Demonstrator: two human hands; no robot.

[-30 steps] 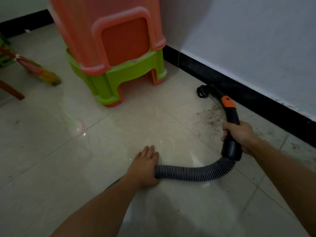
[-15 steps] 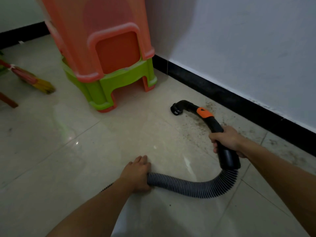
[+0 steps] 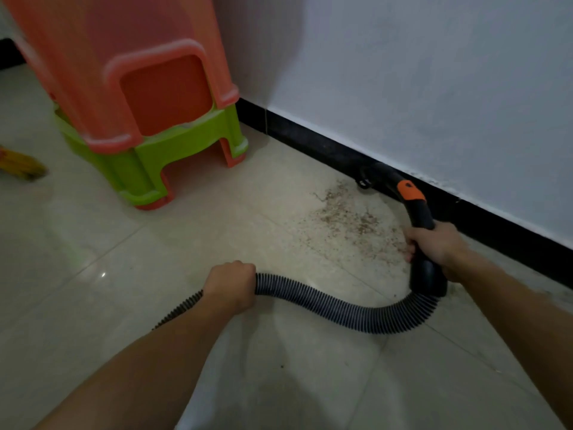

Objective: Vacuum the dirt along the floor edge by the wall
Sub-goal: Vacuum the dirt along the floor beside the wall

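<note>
Dirt (image 3: 350,221) lies scattered on the pale floor tiles (image 3: 130,305), in a patch just out from the black skirting (image 3: 310,141) at the foot of the wall (image 3: 434,88). I see the vacuum wand (image 3: 420,212) along the patch's right edge. Its long axis runs from my right hand (image 3: 434,246) away toward the skirting, and its curved nozzle (image 3: 369,175) hooks left at the skirting's base; I cannot tell whether it touches. That hand is wrapped round the wand's black grip. My left hand (image 3: 231,285) is curled round the ribbed hose (image 3: 341,311), which sags in a loop between both hands. Stacked stools (image 3: 139,103), orange over green, stand left by the wall, with open tile between them and the dirt.
</note>
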